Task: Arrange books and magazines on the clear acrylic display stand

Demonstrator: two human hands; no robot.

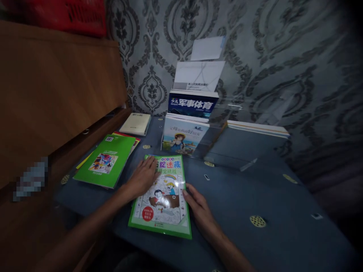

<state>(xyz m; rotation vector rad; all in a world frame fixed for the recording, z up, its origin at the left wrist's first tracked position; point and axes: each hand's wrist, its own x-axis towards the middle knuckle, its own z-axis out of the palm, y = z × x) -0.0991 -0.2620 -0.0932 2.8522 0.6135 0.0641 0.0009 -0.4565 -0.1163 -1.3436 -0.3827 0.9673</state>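
A children's picture book [167, 196] with a green border lies face up on the table in front of me. My left hand [145, 175] rests flat over the upper left part of its cover, fingers stretched out and hiding some of the title. At the book's right edge is my right hand [200, 207], palm turned inward, with thumb and fingertips touching the edge and slightly apart.
Left of me, a green book [109, 162] tops a small stack, with a cream book [136, 124] behind. A clear stand holds a pale blue book [181, 138], a dark blue book [193, 105] and white-covered ones [198, 75]. Further right stands a grey book stack [252, 145]. A wooden cabinet [56, 83] borders the left.
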